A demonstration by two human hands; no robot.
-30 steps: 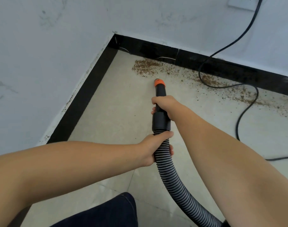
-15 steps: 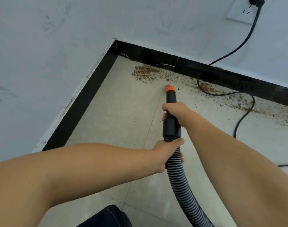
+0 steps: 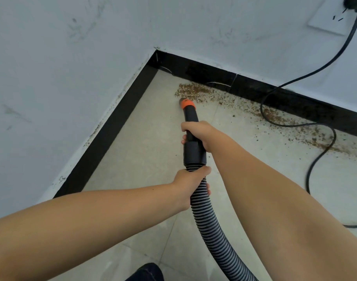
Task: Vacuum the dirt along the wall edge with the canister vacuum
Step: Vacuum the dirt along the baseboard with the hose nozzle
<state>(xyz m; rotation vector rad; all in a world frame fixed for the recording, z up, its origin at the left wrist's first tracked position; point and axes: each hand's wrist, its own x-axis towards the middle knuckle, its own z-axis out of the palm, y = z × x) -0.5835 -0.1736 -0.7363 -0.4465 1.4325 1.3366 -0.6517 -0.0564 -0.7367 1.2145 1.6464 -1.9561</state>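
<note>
Right hand (image 3: 198, 134) grips the nozzle (image 3: 190, 116), left hand (image 3: 188, 186) grips the hose (image 3: 206, 216); orange tip touches the dirt (image 3: 191, 92) edge beside the baseboard (image 3: 254, 88), open floor (image 3: 145, 142) at left.

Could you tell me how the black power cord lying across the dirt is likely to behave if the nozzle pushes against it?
The thin black power cord lies in loose curves, so it is probably floppy and would slide. It looks light, so the orange-tipped black nozzle might drag it through the brown dirt.

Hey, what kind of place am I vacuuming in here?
Likely a bare indoor room corner, perhaps a home or office: scuffed white walls meet at a black baseboard over a pale tiled floor, with a wall socket feeding a black power cord.
</note>
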